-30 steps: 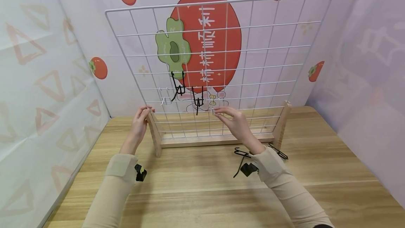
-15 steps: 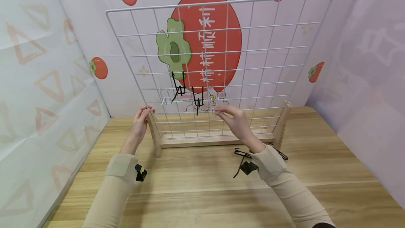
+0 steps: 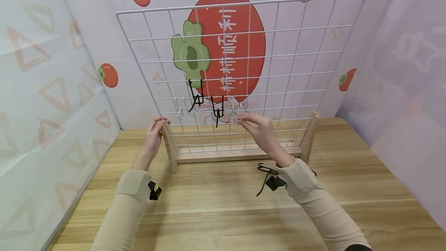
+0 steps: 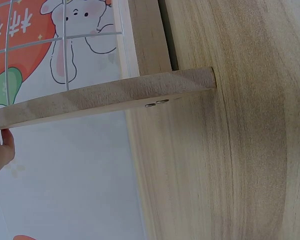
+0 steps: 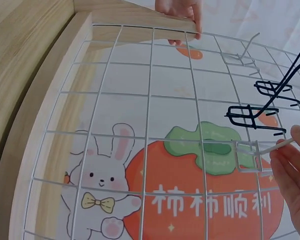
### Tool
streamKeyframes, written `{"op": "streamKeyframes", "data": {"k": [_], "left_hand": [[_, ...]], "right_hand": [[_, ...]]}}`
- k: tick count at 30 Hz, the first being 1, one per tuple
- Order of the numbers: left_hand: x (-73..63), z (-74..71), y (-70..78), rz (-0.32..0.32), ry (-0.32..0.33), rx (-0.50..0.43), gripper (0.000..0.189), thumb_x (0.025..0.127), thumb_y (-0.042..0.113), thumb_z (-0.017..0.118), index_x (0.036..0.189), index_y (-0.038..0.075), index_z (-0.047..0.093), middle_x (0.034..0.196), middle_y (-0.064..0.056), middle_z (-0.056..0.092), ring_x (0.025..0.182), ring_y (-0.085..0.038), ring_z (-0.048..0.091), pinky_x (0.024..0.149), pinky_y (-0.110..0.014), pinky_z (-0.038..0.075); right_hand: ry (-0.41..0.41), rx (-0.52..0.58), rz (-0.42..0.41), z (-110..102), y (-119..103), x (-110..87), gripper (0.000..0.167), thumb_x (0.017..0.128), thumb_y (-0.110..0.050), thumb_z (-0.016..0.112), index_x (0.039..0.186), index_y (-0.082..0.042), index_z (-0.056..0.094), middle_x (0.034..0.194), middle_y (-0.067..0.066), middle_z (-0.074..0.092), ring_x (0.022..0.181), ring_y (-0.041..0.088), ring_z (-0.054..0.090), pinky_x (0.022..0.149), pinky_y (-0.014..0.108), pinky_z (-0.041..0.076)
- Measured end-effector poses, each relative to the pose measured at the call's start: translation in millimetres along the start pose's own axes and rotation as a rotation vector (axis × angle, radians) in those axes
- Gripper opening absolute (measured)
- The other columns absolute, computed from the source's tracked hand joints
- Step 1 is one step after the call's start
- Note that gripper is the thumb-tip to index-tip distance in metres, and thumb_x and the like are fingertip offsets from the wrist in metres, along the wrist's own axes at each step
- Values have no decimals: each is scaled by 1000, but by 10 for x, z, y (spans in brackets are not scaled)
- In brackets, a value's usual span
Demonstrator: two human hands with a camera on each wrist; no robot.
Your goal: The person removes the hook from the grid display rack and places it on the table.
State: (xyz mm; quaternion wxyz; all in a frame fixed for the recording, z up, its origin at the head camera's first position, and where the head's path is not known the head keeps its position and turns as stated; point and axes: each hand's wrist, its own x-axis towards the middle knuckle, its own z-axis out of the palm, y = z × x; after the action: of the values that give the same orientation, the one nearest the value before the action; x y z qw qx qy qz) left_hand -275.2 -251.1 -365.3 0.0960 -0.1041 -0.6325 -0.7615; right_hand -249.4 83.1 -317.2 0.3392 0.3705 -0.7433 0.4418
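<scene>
Already three hooks [image 3: 217, 112] hang, the right hand [image 3: 259, 129] pinches a fourth hook [image 5: 275, 147], the left hand [image 3: 153, 136] grips the stand [image 3: 170, 148], a loose hook [image 3: 267, 170] remaining.

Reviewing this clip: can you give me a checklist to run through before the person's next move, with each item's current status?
1. Right hand pinching the held white hook by its prong: ok.
2. Held white hook securely caught on the grid: cannot tell.
3. Left hand gripping the left wooden upright: ok.
4. Upper black hook, lower black hook and far-left white hook hanging on the grid: ok.
5. Table beside the right sleeve free of loose hooks: not ok; a loose black hook lies there.
</scene>
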Motion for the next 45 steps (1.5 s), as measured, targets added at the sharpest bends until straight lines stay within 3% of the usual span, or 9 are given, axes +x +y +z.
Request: {"op": "streamKeyframes", "data": {"k": [20, 33, 45], "left_hand": [[-5, 4, 2, 2, 3, -14, 12, 95, 17, 39, 94, 21, 49, 94, 4, 54, 101, -14, 40, 86, -24, 28], [2, 1, 3, -9, -3, -19, 12, 96, 16, 38, 96, 20, 49, 96, 3, 53, 101, -14, 40, 87, -24, 27], [9, 0, -4, 3, -6, -29, 13, 96, 16, 38, 95, 21, 50, 94, 4, 54, 100, -14, 40, 85, -25, 28]], "right_hand": [[-4, 46, -102, -64, -74, -42, 21, 70, 12, 65, 90, 3, 66, 93, 15, 66, 87, 25, 62, 79, 27, 46], [-5, 52, -127, -95, -92, -111, 24, 66, 16, 67, 88, 5, 66, 90, 17, 66, 83, 26, 63, 76, 23, 47], [-65, 23, -112, -117, -102, -237, 23, 67, 14, 67, 87, 4, 66, 88, 14, 66, 81, 24, 63, 73, 21, 47]]}}
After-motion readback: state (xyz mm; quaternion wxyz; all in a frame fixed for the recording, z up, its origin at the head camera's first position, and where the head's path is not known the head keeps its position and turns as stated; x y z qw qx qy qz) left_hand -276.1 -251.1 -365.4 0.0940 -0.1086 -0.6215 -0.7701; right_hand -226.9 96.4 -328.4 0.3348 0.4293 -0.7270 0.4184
